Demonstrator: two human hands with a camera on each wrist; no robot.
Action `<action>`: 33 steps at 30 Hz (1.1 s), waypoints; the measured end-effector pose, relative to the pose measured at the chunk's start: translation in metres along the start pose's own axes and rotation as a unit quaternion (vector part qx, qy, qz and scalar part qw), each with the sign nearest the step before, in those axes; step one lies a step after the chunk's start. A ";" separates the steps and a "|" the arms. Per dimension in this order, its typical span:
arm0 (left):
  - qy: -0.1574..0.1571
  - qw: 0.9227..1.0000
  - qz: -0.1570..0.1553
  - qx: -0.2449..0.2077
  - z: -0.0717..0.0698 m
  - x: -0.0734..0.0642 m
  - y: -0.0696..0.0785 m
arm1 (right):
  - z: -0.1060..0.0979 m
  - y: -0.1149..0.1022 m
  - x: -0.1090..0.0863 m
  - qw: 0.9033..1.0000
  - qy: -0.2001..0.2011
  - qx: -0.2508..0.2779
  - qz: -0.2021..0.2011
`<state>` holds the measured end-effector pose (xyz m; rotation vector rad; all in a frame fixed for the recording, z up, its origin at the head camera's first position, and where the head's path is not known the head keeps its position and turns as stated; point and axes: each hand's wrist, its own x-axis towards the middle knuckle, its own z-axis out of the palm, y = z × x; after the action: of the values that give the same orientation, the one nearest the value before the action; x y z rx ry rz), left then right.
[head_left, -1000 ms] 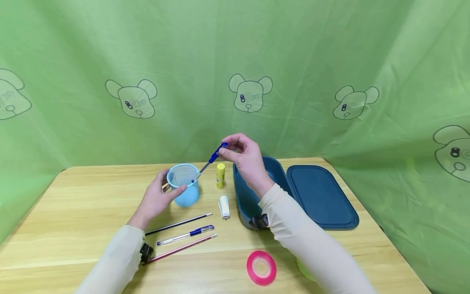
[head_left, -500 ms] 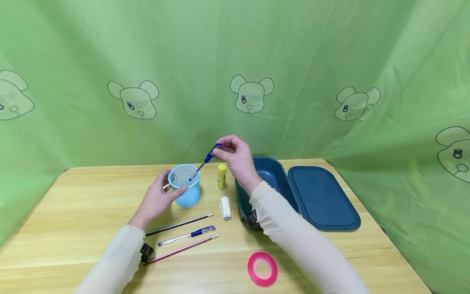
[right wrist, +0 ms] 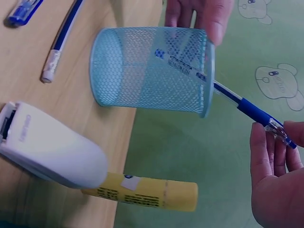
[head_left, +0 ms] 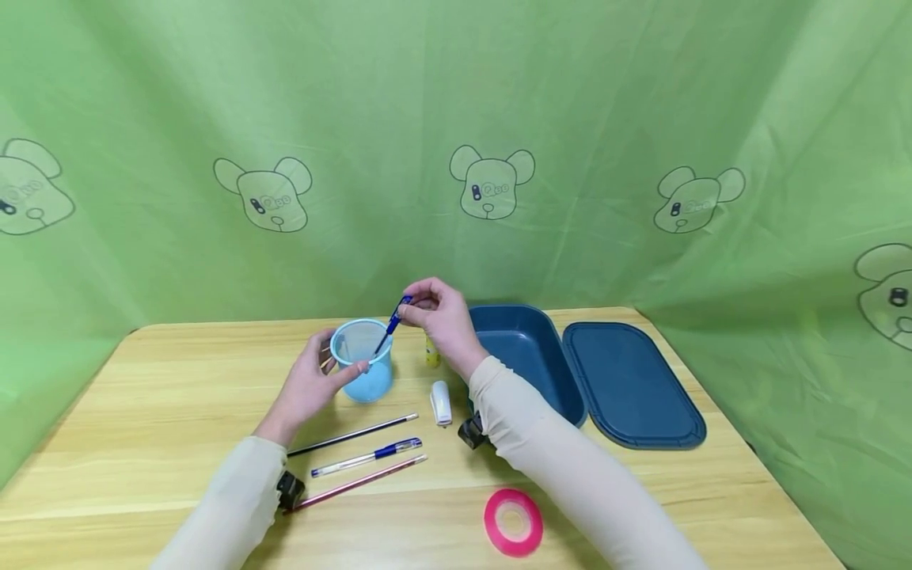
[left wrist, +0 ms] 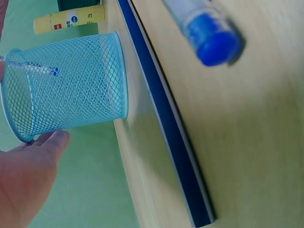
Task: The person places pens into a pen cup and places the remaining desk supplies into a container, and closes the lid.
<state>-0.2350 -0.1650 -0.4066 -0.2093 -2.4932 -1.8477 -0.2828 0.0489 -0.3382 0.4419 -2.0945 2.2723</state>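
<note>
A light-blue mesh pen cup (head_left: 369,385) stands upright on the table. My left hand (head_left: 305,389) holds it at the rim, thumb on the near side and fingers round the far side. Between thumb and fingertips my right hand (head_left: 443,326) pinches the capped end of a blue pen (head_left: 392,326). That pen slants down through the cup's mouth; its lower end (right wrist: 160,53) shows through the mesh in the right wrist view. Left of the stapler lie a dark pencil (head_left: 356,432), a second blue pen (head_left: 365,457) and a pink pencil (head_left: 359,482).
A yellow glue stick (head_left: 431,354), partly hidden by the right hand, stands near a white stapler (head_left: 441,404). To the right are a dark-blue bin (head_left: 523,356) and its flat lid (head_left: 634,388). A pink tape roll (head_left: 493,522) lies in front. Green cloth (head_left: 385,95) hangs behind.
My right hand has moved left and down, bringing the pen deeper into the cup and more upright. The left hand keeps its hold on the cup. The glue stick has become partly covered.
</note>
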 end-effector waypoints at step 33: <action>0.002 1.000 0.010 0.018 -0.002 0.001 0.000 | -0.025 0.003 -0.015 0.995 -0.013 -0.093 0.027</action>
<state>-0.2357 -0.1669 -0.4058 -0.2285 -2.5103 -1.7939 -0.2741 0.0757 -0.3454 0.4130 -2.3306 2.0807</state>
